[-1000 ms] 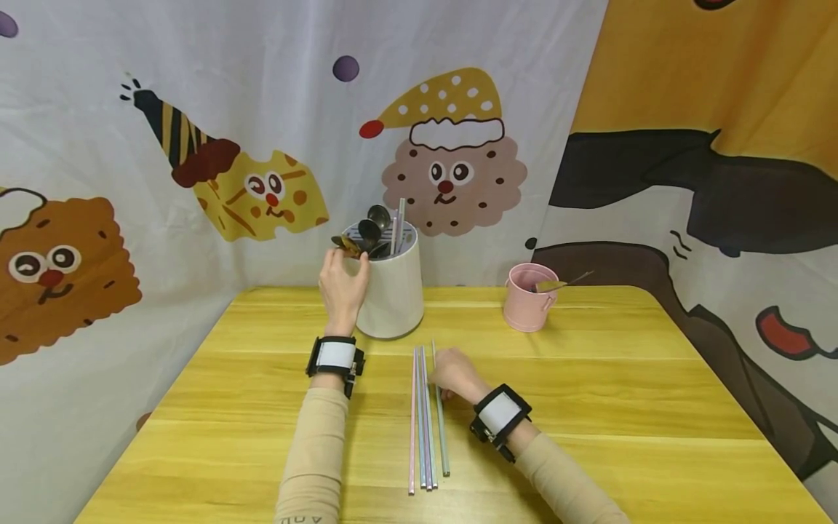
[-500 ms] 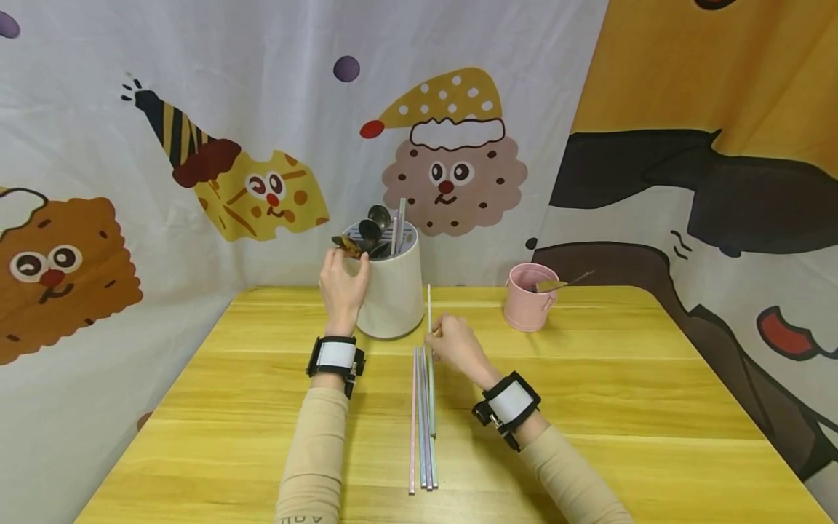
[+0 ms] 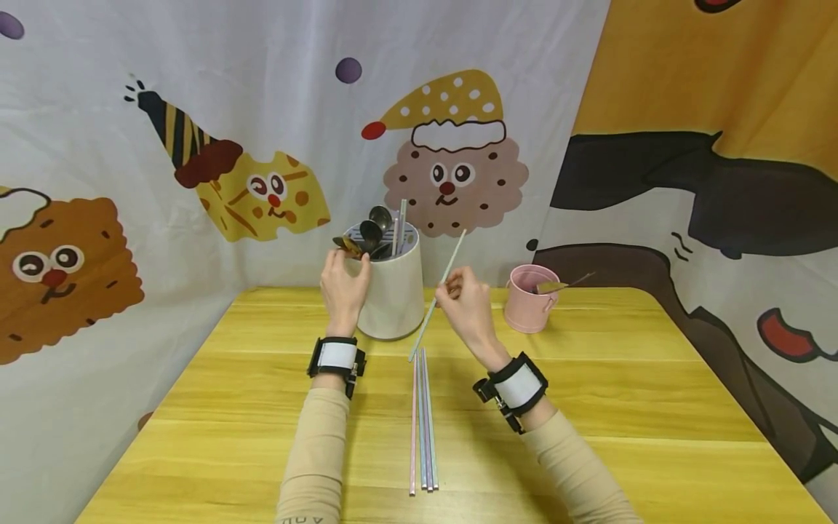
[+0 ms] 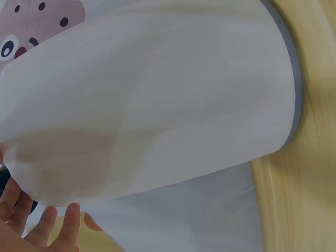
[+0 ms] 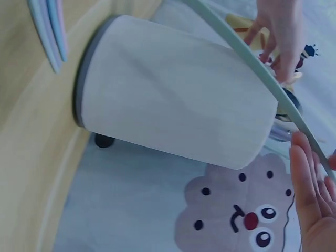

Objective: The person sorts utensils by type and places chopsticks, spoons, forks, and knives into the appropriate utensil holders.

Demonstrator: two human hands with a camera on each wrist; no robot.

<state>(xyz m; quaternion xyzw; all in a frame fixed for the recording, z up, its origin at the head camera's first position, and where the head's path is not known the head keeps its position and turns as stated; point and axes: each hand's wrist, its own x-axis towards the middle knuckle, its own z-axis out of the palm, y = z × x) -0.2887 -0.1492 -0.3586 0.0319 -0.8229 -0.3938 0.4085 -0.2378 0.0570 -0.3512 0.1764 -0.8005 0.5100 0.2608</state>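
Observation:
In the head view my right hand (image 3: 468, 309) pinches a pale green chopstick (image 3: 425, 325) near its middle, raised and slanting up to the right. Its lower end overlaps the tops of several pastel chopsticks (image 3: 427, 429) lying side by side on the table. My left hand (image 3: 343, 291) grips the upper rim of a white utensil holder (image 3: 394, 302), fingers and thumb at its edge. Dark spoons (image 3: 378, 217), a golden-brown utensil head (image 3: 348, 246) and a few upright chopsticks (image 3: 402, 222) stick out of the holder. The right wrist view shows the green chopstick crossing in front of the holder.
A small pink bucket (image 3: 526, 309) stands at the back right, with a brown-handled utensil (image 3: 551, 287) leaning out of it. The wooden table (image 3: 216, 437) ends at a cartoon-printed curtain (image 3: 288, 73) behind.
My right hand has lifted the green chopstick off the table beside the others, carried it up and away from me, and tilted it. The left hand stays at the holder's rim.

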